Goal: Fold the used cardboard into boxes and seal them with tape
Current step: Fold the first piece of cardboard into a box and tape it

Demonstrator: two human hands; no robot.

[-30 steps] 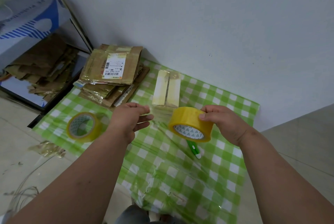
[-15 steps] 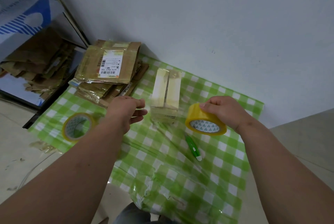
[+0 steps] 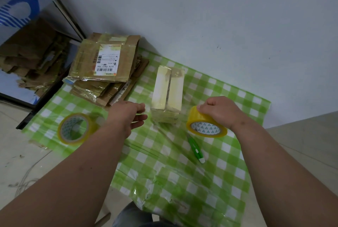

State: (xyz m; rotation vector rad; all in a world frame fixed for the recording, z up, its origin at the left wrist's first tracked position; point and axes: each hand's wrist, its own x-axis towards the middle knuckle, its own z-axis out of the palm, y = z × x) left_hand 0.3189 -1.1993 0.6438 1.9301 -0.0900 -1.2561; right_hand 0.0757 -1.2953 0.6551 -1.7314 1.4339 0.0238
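The folded box (image 3: 167, 96) sits on the green checked sheet (image 3: 228, 172), its long axis running away from the person toward the wall (image 3: 201, 16), with a taped seam down the middle of its top face. Its flaps are closed, so nothing inside shows.

Just right of its near end, the right hand (image 3: 221, 112) grips a yellow tape roll (image 3: 205, 125) from above, fingers curled over the rim; the roll is tilted, its printed core facing the camera. The left hand (image 3: 126, 115) hovers just left of the box's near corner with fingers loosely extended, holding nothing — whether the fingertips touch the box is hard to tell through blur.

A green cutter (image 3: 195, 149) lies on the sheet below the held roll, pointing diagonally. A second tape roll (image 3: 75, 128) lies flat at the sheet's left edge. Behind it sits a stack of flattened cardboard (image 3: 108, 69), the top piece bearing a shipping label. Further left, more cardboard scraps (image 3: 31, 56) are heaped on the floor — dim and partly cut off.
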